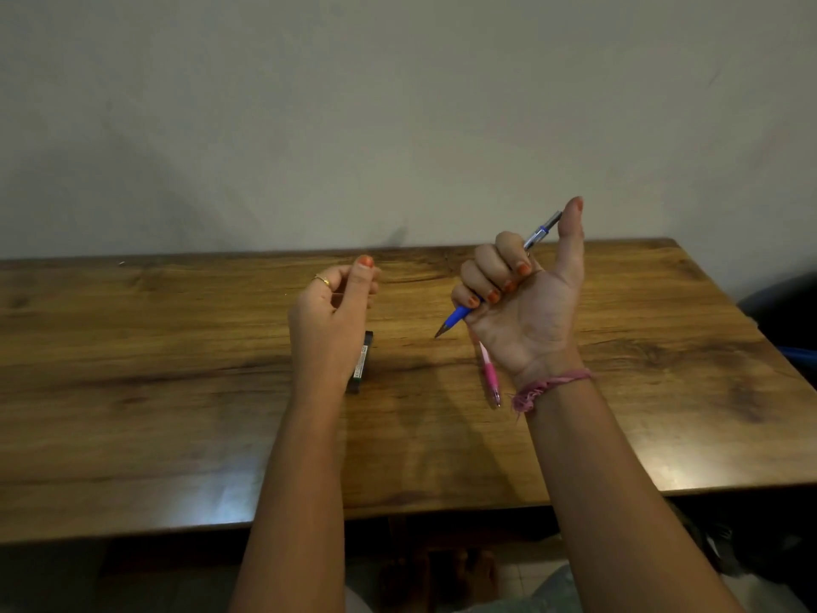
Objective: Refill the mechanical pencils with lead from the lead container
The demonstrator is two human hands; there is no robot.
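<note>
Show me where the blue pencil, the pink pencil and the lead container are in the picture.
blue pencil (457,317): head view, on its blue grip section below the right hand.
pink pencil (490,374): head view, on its pink barrel lying on the table.
lead container (363,359): head view, on its visible dark edge beside the left wrist.

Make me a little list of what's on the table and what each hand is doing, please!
right hand: grips the blue pencil, tip pointing down-left, thumb up
left hand: raised, fingertips pinched together; anything held is too small to see
lead box: dark, lying on the table, partly behind the left hand
pink pencil: lying on the table under the right wrist
</note>
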